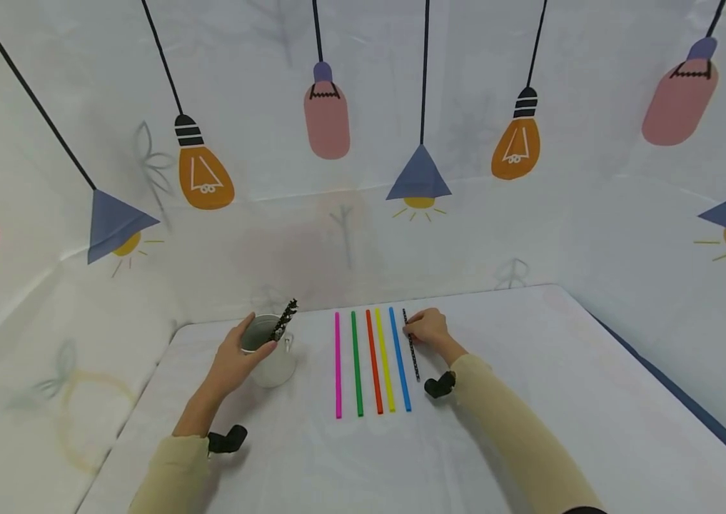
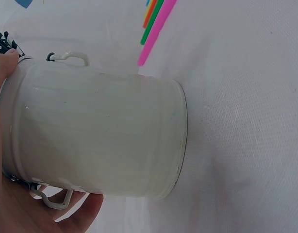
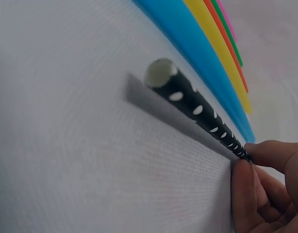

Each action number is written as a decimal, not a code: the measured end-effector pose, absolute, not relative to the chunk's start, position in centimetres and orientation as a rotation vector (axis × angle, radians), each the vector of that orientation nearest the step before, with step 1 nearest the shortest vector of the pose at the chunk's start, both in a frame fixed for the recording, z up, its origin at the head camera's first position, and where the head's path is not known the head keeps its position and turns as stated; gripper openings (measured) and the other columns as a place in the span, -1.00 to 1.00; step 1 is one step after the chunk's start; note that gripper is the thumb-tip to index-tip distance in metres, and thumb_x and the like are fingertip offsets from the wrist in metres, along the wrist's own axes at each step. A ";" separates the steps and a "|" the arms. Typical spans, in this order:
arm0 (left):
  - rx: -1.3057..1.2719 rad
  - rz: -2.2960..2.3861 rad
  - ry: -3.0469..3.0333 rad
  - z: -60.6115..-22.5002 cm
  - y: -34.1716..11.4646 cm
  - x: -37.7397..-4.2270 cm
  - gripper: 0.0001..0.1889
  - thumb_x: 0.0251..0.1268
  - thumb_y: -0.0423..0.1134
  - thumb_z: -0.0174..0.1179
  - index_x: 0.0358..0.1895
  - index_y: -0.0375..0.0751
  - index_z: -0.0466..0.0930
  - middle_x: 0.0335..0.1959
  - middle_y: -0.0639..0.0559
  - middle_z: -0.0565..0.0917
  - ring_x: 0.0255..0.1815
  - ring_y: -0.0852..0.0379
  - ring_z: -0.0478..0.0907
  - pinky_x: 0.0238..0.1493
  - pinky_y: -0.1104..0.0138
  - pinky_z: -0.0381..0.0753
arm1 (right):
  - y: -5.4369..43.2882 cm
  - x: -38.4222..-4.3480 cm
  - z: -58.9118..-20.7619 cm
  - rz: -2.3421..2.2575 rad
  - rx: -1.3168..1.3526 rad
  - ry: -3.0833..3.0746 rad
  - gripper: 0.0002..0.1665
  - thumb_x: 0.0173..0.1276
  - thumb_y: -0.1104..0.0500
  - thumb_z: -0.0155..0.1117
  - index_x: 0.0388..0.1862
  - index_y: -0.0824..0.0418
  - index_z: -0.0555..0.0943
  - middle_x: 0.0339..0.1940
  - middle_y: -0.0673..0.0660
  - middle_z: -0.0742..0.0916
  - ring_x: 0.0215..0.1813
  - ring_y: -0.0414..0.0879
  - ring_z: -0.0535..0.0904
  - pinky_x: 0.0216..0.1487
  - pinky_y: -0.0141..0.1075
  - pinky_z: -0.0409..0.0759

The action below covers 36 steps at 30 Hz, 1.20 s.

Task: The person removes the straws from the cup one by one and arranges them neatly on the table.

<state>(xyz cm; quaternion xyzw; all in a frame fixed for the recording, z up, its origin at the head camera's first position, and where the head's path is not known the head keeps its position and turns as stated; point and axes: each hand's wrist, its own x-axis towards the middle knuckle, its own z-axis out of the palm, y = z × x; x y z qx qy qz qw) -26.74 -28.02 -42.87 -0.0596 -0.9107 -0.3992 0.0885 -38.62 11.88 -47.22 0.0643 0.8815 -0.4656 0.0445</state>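
My left hand (image 1: 233, 363) grips a small white pail (image 1: 276, 368) near its rim, the thumb on the near side and the other fingers around the far left. Several black-and-white patterned straws (image 1: 286, 316) lean out over the pail's right rim, close to the thumb. Two small side handles show on the pail (image 2: 100, 131) in the left wrist view. Between thumb and fingertips, my right hand (image 1: 428, 327) pinches a black straw with white dots (image 3: 196, 109) near its far end. That straw's near end points toward the right wrist camera, over its shadow on the white cloth.
Left of the dotted straw, plain straws lie roughly parallel on the white-covered table (image 1: 337, 471): blue (image 1: 400, 360), yellow (image 1: 385, 360), red (image 1: 374, 363), green (image 1: 357, 364) and pink (image 1: 338, 365). Behind the table hangs a white cloth (image 1: 363, 250) printed with lamps.
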 end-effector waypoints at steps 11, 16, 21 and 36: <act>-0.157 -1.182 -2.719 -42.9 -28.0 -26.6 -0.03 0.25 0.22 0.22 0.57 -0.13 -0.08 0.49 -0.33 0.07 0.46 -0.34 0.02 0.26 -0.28 0.13 | 11.5 -38.7 -47.0 -1.406 0.230 2.709 -0.70 0.19 0.22 0.42 -0.13 0.36 0.71 -0.46 0.15 0.70 -0.53 -0.13 0.59 -0.49 -0.36 0.55; -0.161 -1.187 -2.712 -42.9 -28.0 -26.6 -0.04 0.26 0.21 0.22 0.57 -0.12 -0.07 0.49 -0.32 0.07 0.45 -0.33 0.04 0.25 -0.27 0.17 | 11.4 -39.1 -47.2 -1.393 0.228 2.723 -0.70 0.19 0.21 0.43 -0.13 0.34 0.71 -0.45 0.15 0.71 -0.55 -0.13 0.59 -0.53 -0.37 0.55; -0.175 -1.197 -2.701 -42.9 -28.0 -26.6 -0.04 0.26 0.20 0.22 0.57 -0.12 -0.07 0.49 -0.32 0.07 0.42 -0.33 0.10 0.22 -0.26 0.22 | 11.4 -39.5 -47.4 -1.397 0.248 2.703 -0.72 0.19 0.24 0.41 -0.13 0.35 0.71 -0.45 0.15 0.71 -0.55 -0.13 0.59 -0.54 -0.37 0.54; -0.154 -1.182 -2.718 -42.9 -27.9 -26.7 -0.03 0.25 0.23 0.21 0.57 -0.12 -0.07 0.50 -0.30 0.07 0.47 -0.31 0.01 0.29 -0.27 0.10 | 11.3 -39.6 -47.5 -1.366 0.262 2.733 -0.72 0.21 0.22 0.40 -0.13 0.35 0.70 -0.47 0.15 0.70 -0.60 -0.14 0.55 -0.57 -0.37 0.51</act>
